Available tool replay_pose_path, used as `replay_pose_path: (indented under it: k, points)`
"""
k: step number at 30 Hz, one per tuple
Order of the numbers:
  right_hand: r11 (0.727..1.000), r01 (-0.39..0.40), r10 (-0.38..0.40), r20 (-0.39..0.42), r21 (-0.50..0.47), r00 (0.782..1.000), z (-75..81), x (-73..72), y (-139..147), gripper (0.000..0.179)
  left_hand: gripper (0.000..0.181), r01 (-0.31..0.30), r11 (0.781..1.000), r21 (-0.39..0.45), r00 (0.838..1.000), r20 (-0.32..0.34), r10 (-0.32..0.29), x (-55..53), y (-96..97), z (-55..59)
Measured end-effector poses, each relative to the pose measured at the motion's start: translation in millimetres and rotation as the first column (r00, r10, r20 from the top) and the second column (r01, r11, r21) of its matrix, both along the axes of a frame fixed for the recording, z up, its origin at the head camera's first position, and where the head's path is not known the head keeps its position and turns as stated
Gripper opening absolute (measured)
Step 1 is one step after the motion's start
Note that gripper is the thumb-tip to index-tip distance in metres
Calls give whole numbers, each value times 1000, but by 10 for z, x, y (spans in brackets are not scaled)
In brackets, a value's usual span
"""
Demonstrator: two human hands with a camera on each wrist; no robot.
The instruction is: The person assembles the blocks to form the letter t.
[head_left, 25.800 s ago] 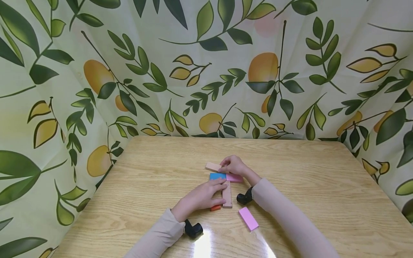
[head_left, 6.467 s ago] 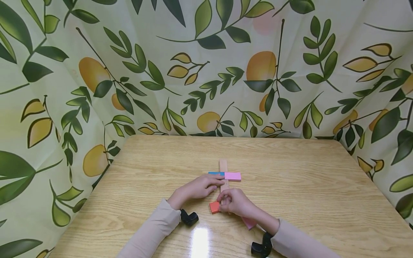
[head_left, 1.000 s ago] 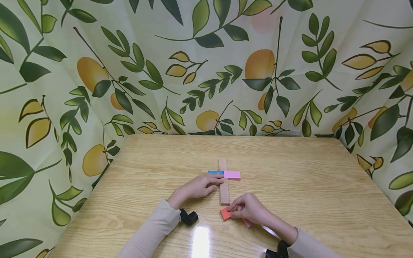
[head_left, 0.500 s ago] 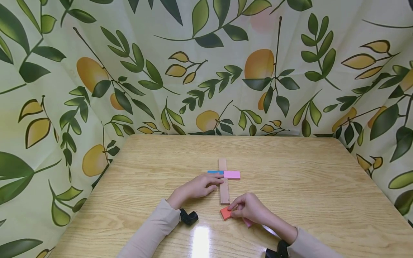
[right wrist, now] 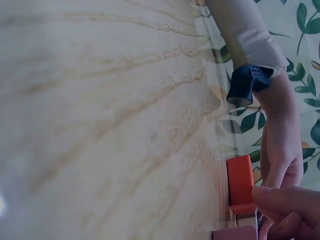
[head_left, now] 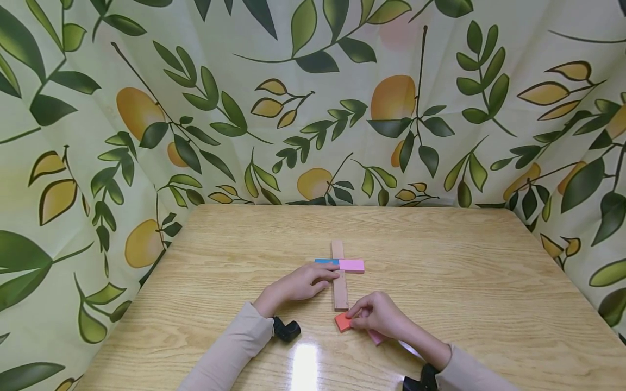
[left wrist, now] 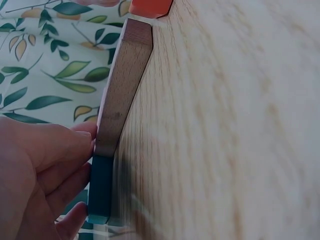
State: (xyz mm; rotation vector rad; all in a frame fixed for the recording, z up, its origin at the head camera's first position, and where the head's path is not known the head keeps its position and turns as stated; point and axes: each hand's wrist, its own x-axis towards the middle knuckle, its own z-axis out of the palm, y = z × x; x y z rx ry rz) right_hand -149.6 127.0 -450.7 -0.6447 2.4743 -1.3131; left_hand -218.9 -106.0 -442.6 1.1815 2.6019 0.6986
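My left hand (head_left: 302, 281) lies over the joint of a blue wooden block (head_left: 325, 261) and a long plain wooden block (head_left: 340, 290); its fingers are extended and rest on them. In the left wrist view, fingertips touch the top of the blue block (left wrist: 100, 190) and the plain block (left wrist: 125, 80). My right hand (head_left: 380, 315) pinches a small orange-red block (head_left: 343, 321) between thumb and fingers, just below the near end of the plain block. That orange-red block (right wrist: 241, 180) sits turned at an angle to the plain one.
A pink block (head_left: 351, 265) lies right of the blue one, and another plain block (head_left: 337, 249) stands beyond, making a cross. A second pink block (head_left: 376, 337) is partly hidden under my right hand. A leaf-patterned cloth (head_left: 313, 108) hangs behind the wooden table (head_left: 440, 255).
Since the earliest frame, the far plain block has been straightened into line. The orange-red block has gone from left of the long block to its near end; over the last second it turned only slightly.
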Motion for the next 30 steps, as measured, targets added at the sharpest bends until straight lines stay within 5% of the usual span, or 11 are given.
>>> replay_pose_path:
  k: [30]
  points:
    - [1000, 17, -17, -24, -2, 1000, -2, 12, -3, 12, 36, 5, 1000, 10, 1000, 3, -5, -3, 3, -3]
